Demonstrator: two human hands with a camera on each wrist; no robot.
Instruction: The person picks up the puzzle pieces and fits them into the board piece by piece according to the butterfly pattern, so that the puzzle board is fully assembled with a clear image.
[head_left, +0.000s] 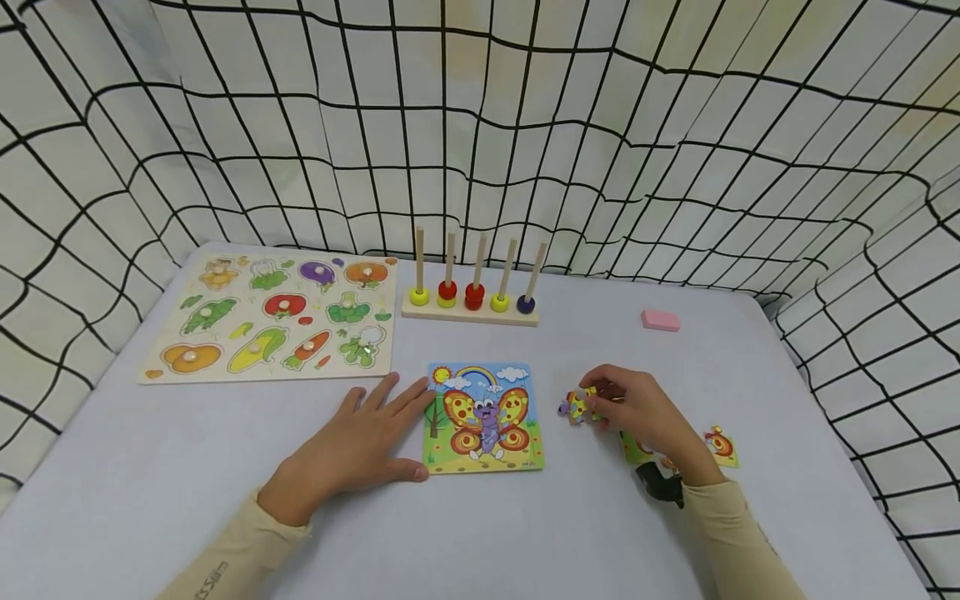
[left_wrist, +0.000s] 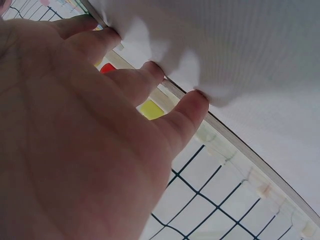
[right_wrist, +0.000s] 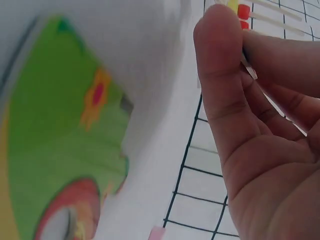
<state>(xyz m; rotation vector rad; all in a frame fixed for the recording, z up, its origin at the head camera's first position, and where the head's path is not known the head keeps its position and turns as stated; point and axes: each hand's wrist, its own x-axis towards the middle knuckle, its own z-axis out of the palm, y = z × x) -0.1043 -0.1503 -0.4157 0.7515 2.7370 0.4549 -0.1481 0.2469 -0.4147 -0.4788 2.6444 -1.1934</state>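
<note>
A square butterfly puzzle board (head_left: 486,421) lies flat on the white table. My left hand (head_left: 360,442) rests at its left edge with fingers spread and fairly straight; the fingertips and thumb touch the board's side. To the board's right, my right hand (head_left: 637,408) pinches a yellow puzzle piece (head_left: 576,406) with red dots and a purple part, between thumb and fingers. The right wrist view shows the pinching thumb (right_wrist: 220,65), though the piece is mostly hidden there. Below the right wrist lies a green puzzle piece (right_wrist: 55,125). Another piece with a red-orange swirl (head_left: 722,447) lies farther right.
A vegetable peg puzzle (head_left: 247,333) lies at the back left. Beside it stands a wooden bead stacker (head_left: 468,312) with upright pegs. A pink block (head_left: 660,320) sits at the back right. A black object (head_left: 660,483) is by the right wrist. Black netting surrounds the table.
</note>
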